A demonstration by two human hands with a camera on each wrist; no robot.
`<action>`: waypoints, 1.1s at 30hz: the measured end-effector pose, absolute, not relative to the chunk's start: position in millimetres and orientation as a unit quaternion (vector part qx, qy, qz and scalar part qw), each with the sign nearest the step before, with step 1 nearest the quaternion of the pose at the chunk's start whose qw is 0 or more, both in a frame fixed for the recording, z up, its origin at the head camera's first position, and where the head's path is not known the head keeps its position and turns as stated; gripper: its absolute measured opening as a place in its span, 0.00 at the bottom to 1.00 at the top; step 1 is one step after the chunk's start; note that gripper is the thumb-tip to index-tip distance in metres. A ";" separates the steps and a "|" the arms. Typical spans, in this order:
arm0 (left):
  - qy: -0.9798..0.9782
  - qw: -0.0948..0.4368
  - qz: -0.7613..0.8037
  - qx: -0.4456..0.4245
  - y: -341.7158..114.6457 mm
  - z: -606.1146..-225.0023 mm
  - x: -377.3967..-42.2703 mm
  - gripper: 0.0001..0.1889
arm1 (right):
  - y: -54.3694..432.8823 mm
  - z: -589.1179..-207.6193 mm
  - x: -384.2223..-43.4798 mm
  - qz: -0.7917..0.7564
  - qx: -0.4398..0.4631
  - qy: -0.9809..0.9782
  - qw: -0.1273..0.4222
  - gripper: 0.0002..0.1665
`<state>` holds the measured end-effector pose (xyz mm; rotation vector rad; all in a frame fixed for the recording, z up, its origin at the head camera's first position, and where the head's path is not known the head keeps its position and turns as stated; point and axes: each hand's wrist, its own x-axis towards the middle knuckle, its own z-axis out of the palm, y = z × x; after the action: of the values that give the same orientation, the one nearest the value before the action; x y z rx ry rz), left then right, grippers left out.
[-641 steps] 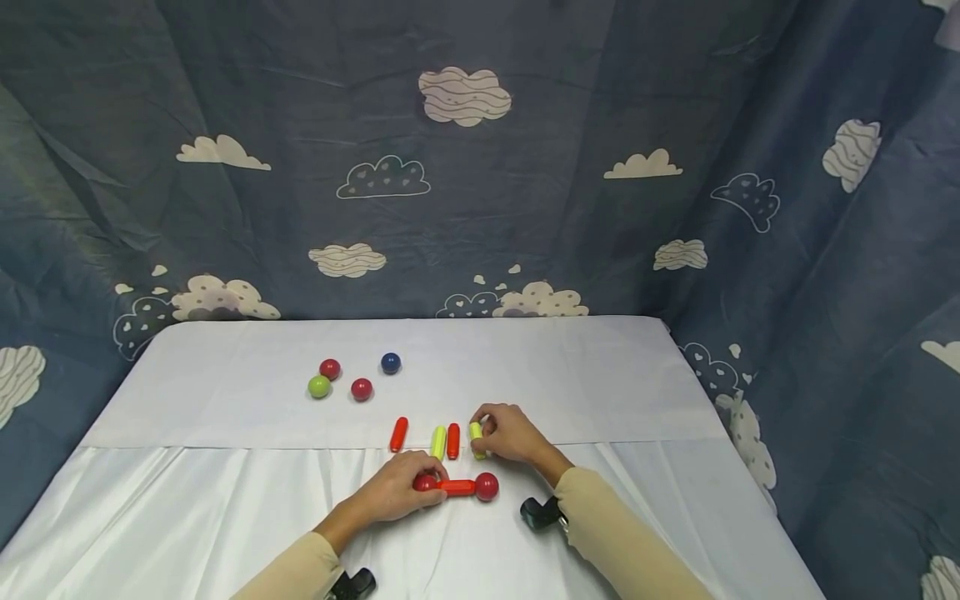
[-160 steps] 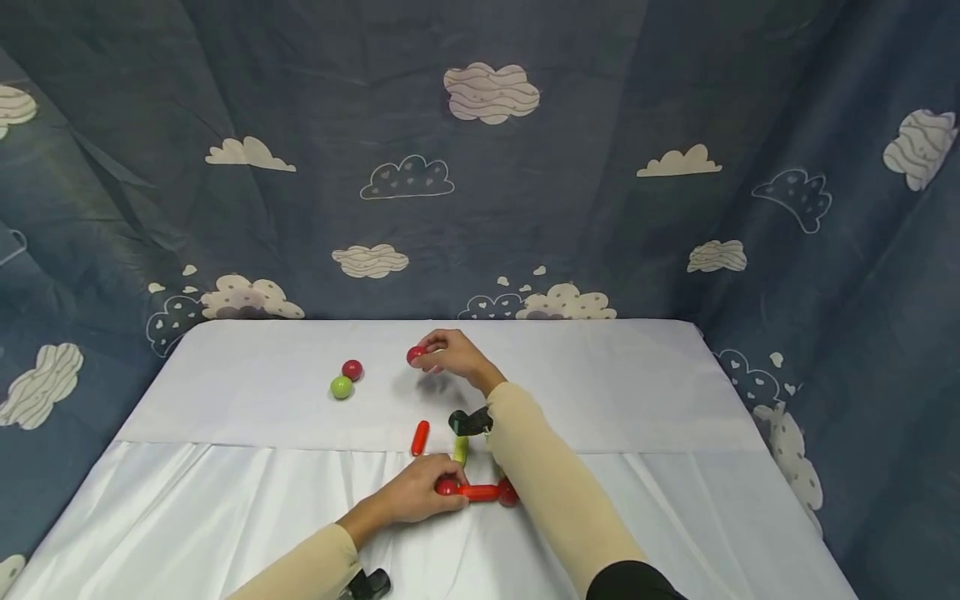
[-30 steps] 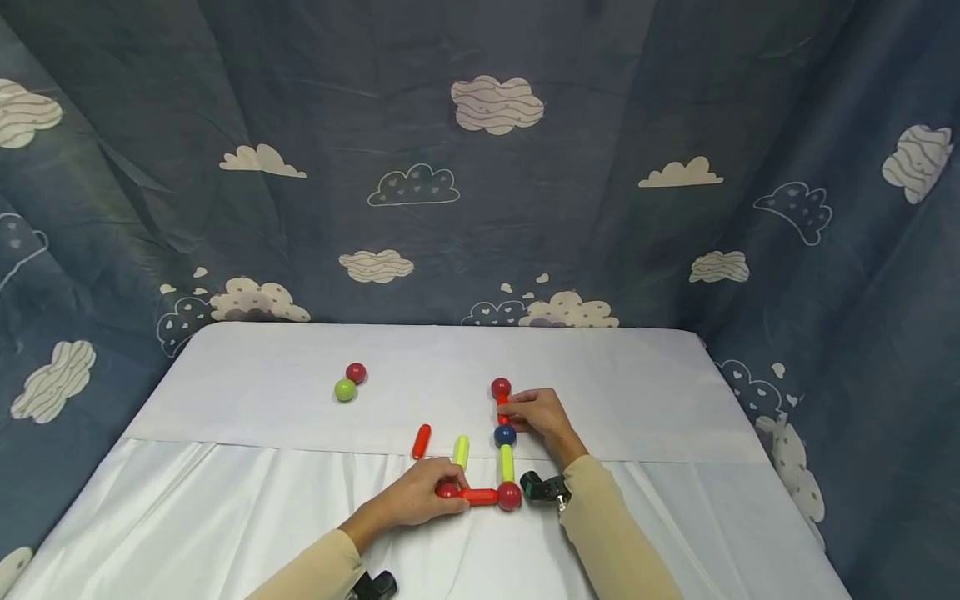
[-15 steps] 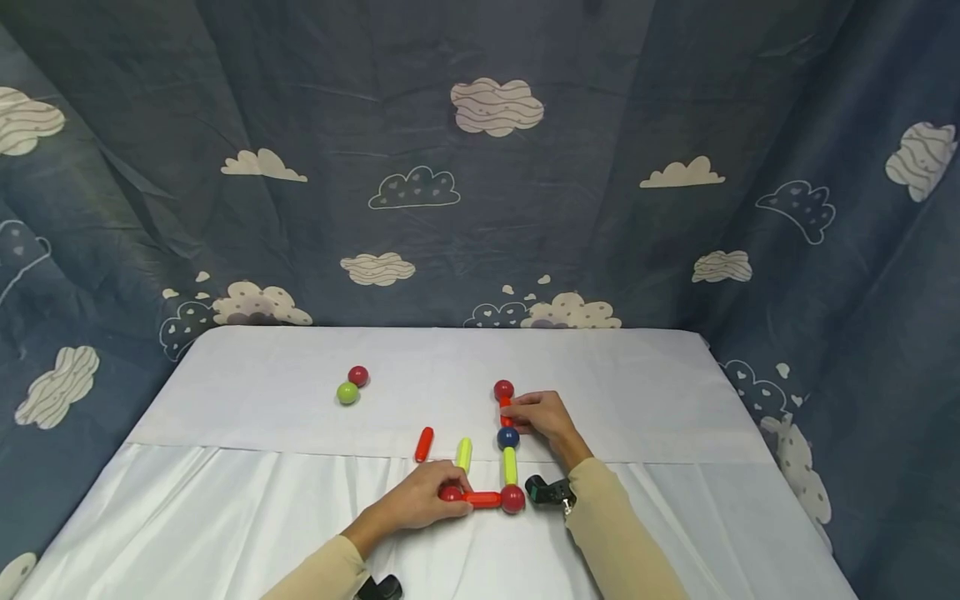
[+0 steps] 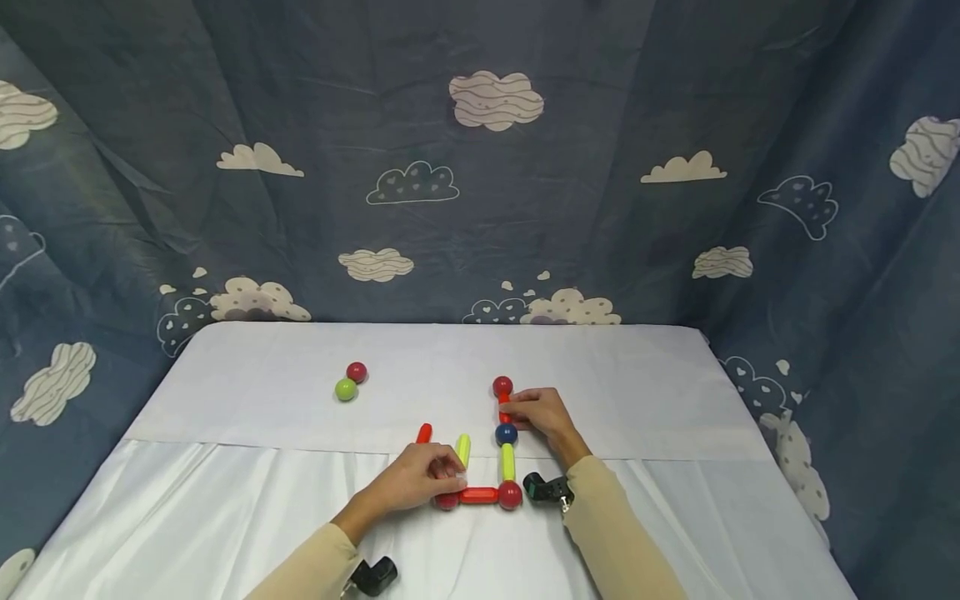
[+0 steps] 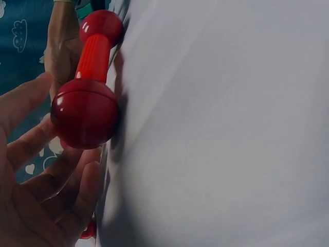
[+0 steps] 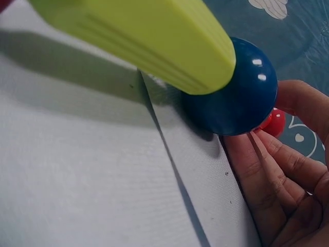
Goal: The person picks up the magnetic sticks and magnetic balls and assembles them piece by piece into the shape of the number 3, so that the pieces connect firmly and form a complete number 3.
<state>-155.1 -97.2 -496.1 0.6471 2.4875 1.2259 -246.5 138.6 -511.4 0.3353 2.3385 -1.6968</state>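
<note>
My right hand (image 5: pixel 546 415) pinches a red rod (image 5: pixel 504 402) that lies between a red ball (image 5: pixel 502 386) and a blue ball (image 5: pixel 506 434). Nearer me, a yellow rod (image 5: pixel 507 462) joins the blue ball to a red corner ball (image 5: pixel 510 496). From there a second red rod (image 5: pixel 478 496) runs left to another red ball (image 6: pixel 85 114). My left hand (image 5: pixel 416 479) hovers over that left ball; in the left wrist view its fingers are spread around the ball without gripping it. A loose yellow rod (image 5: pixel 463 450) stands just beyond, its near end hidden by the hand.
Behind my left hand lies a loose red rod (image 5: pixel 424 433), partly covered. Farther back on the white tablecloth (image 5: pixel 247 383) are a red ball (image 5: pixel 356 372) and a green ball (image 5: pixel 346 389), close together. A dark cloud-printed curtain (image 5: pixel 570 208) hangs behind the table.
Over 21 seconds, the yellow rod, blue ball, red rod and far red ball have been added to the row. Just now my left hand has let go of the left red ball and risen slightly.
</note>
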 end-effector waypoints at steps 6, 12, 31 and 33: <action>0.877 0.111 0.412 0.220 -95.8 -490.9 -162.3 0.10 | 137.8 -510.3 -248.2 -0.574 0.114 0.803 0.113 0.19; 0.896 0.091 0.389 0.193 -91.0 -488.6 -169.4 0.12 | 137.8 -509.1 -247.5 -0.580 0.111 0.799 0.118 0.19; 0.940 0.137 0.288 0.120 -69.5 -484.8 -178.5 0.23 | 138.7 -510.8 -244.6 -0.595 0.105 0.789 0.108 0.18; 0.940 0.137 0.288 0.123 -69.6 -484.6 -179.2 0.21 | 139.1 -510.8 -244.3 -0.596 0.103 0.790 0.106 0.17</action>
<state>-179.2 -69.6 -484.6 0.3546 2.7193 0.8346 -244.3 139.1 -510.8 0.3040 2.3253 -1.7542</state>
